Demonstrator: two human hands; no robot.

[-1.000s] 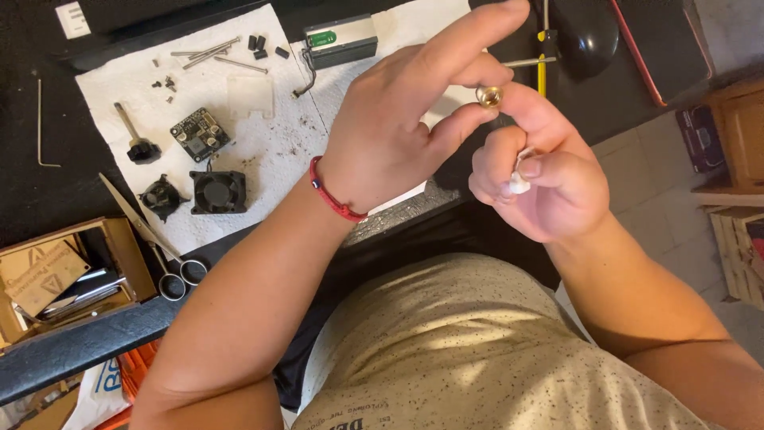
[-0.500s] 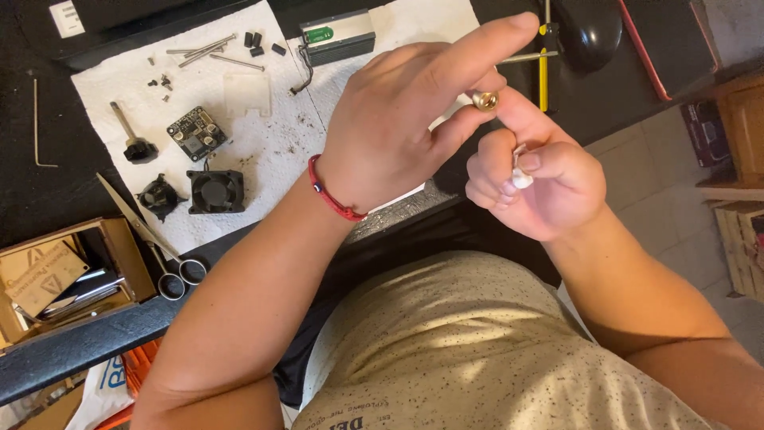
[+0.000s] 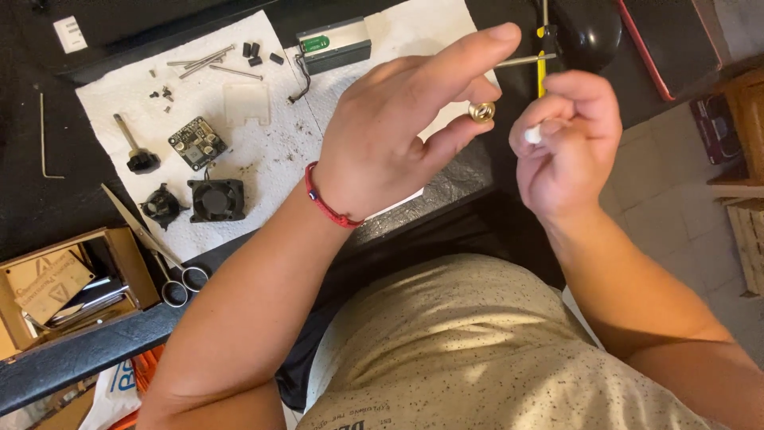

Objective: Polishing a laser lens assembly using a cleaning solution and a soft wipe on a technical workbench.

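— What do we have in our hands?

— Our left hand (image 3: 398,135) pinches a small brass ring-shaped part (image 3: 481,111) between thumb and middle finger, with the index finger stretched out above it. A red cord bracelet (image 3: 326,205) sits on that wrist.

— And the right?

— Our right hand (image 3: 569,139) is curled loosely, fingers pressed together around a small white tip (image 3: 532,134) that pokes out toward the brass part. The two are close but apart.

— Where is all this happening?

— We hold both hands up above the edge of the dark desk (image 3: 32,207), in front of our chest. Behind them lies a white paper towel (image 3: 263,151) with parts spread on it: a small black fan (image 3: 216,199), a little circuit board (image 3: 196,143), a grey box with a green label (image 3: 333,44), some metal rods (image 3: 203,60) and loose screws.

— Anything off the towel?

— Scissors (image 3: 159,255) lie at its lower left corner, beside an open cardboard box (image 3: 76,287). A bent hex key (image 3: 44,135) rests on the desk at far left.
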